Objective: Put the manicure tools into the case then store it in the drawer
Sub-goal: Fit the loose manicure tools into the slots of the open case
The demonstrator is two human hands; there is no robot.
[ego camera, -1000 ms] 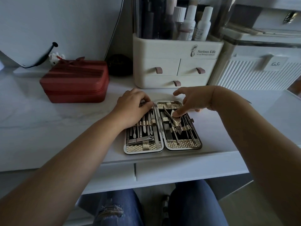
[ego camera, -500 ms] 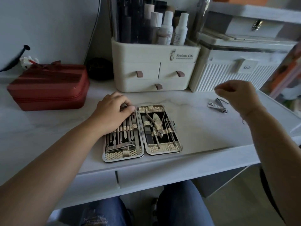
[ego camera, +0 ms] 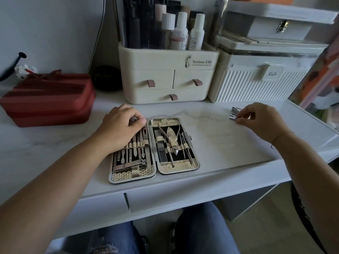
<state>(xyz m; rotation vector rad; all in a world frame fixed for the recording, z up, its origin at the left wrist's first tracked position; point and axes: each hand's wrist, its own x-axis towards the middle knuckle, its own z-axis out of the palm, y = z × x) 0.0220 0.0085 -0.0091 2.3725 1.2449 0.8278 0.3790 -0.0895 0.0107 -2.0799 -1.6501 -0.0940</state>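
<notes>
**Right hand pinching a loose clipper beside the open case**

The right hand point(ego camera: 262, 121) is pinching a small steel nail clipper point(ego camera: 233, 114) between thumb and fingertips at the right of the frame. The clipper is lying on or just above the white table point(ego camera: 229, 143) (which of the two cannot be told), well apart from the manicure case point(ego camera: 178, 168). The left hand point(ego camera: 121, 129) is resting on the upper part of the left half of the manicure case, fingers bent down over the tools point(ego camera: 135, 149); whether they are gripping one cannot be told. The manicure case is lying open and flat at the centre, near the table's front edge, with tools strapped into both halves. Just below, a drawer front point(ego camera: 183, 197) is sitting closed. Behind, a cream organizer point(ego camera: 168, 77) is standing, with a red pouch point(ego camera: 47, 101) at the upper left and a ribbed white box point(ego camera: 256, 85) at the upper right.
</notes>
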